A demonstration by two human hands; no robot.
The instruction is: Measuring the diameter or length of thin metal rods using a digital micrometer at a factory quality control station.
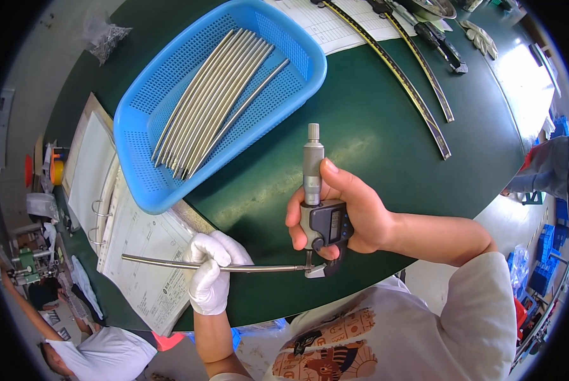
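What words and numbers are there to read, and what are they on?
None reads clearly enough to quote.
Silver-and-black handheld micrometer: display too small.
White printed paper sheets in the ring binder: too small.
Long black-and-yellow metal caliper: markings too fine.
White T-shirt with brown-orange print: any lettering unclear.

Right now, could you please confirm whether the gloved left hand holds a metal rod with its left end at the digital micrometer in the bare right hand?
Not quite: in the head view, the gloved left hand holds a metal rod with its right end, not its left, at the digital micrometer in the bare right hand.
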